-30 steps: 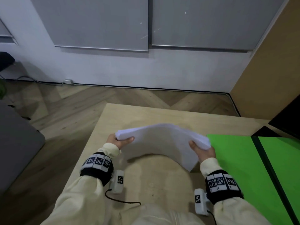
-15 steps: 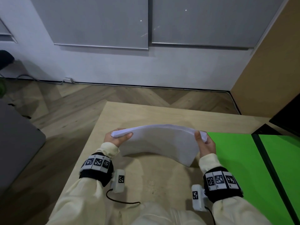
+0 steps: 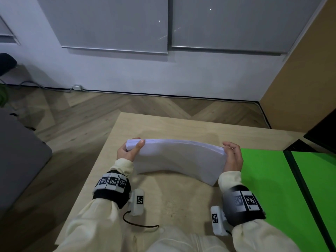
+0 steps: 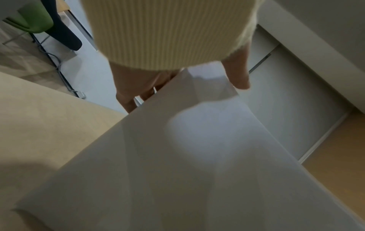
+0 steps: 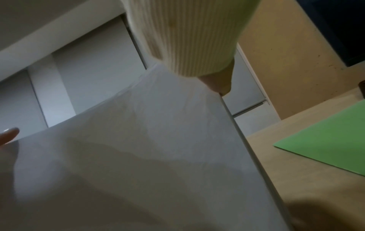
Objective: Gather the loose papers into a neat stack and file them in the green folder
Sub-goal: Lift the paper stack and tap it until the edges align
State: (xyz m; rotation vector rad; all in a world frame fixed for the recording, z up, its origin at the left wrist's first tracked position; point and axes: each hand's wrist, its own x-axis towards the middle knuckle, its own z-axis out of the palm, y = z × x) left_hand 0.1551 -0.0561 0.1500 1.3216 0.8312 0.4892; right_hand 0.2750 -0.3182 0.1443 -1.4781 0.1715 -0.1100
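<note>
Between my two hands, a stack of white papers [image 3: 179,159] stands on its long lower edge on the wooden table [image 3: 163,124], bowed so the middle of that edge arches clear of the surface. My left hand [image 3: 128,151] grips the stack's left end, thumb across the near face, fingers behind. My right hand [image 3: 233,157] clasps the right end, fingers curled over the top corner. The sheet edges look roughly aligned along the top. Just beyond my right hand, the green folder [image 3: 269,179] lies open and flat on the table, apart from the papers.
</note>
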